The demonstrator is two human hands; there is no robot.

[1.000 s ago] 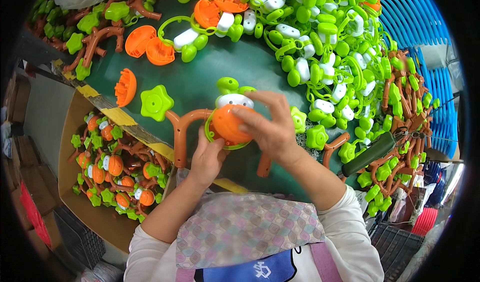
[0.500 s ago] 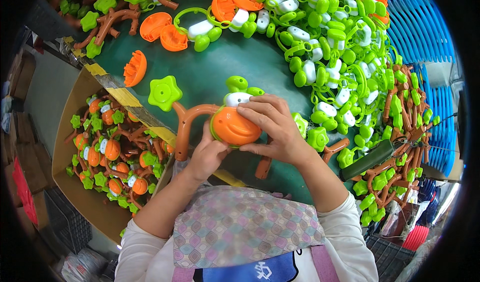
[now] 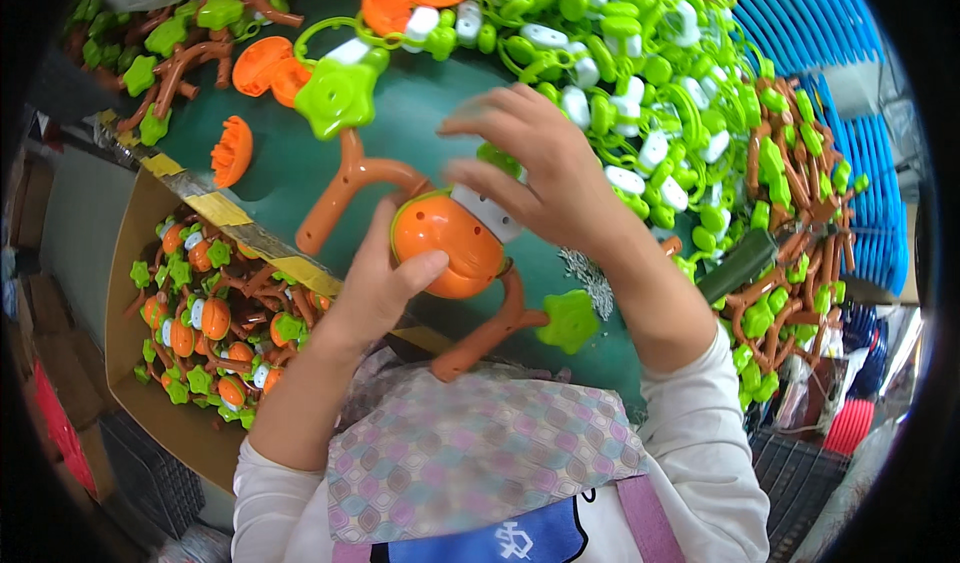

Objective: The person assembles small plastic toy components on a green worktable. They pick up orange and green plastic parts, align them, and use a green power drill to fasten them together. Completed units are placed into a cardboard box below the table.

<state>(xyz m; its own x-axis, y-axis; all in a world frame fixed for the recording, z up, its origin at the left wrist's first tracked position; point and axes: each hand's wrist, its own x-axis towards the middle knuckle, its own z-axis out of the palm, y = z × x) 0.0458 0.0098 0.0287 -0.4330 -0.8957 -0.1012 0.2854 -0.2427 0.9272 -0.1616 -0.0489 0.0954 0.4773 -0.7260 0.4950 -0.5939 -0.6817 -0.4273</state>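
Observation:
My left hand [image 3: 375, 278] is closed around the side of a plastic toy, with the thumb pressed on its round orange face [image 3: 440, 238]. A white eye piece [image 3: 488, 213] joins the face at its upper right. Brown branch-shaped arms [image 3: 335, 188] stick out on both sides. One ends in a green star [image 3: 340, 98] at the upper left, the other in a green star [image 3: 570, 321] at the lower right. My right hand [image 3: 545, 158], partly blurred, hovers just above the eye piece with fingers apart and nothing visible in them. It partly covers a green part on top.
A heap of green and white parts [image 3: 640, 93] covers the table's far right. Orange half shells [image 3: 232, 151] lie on the left. Small silver screws [image 3: 590, 281] are piled near the toy. A cardboard box [image 3: 130, 353] holds similar toys. A dark green cylindrical tool [image 3: 738, 266] stands at right.
My right hand has let go of the toy and lifted. The toy has turned clockwise in my left hand, its right-hand arm swinging down. The whole view has shifted slightly.

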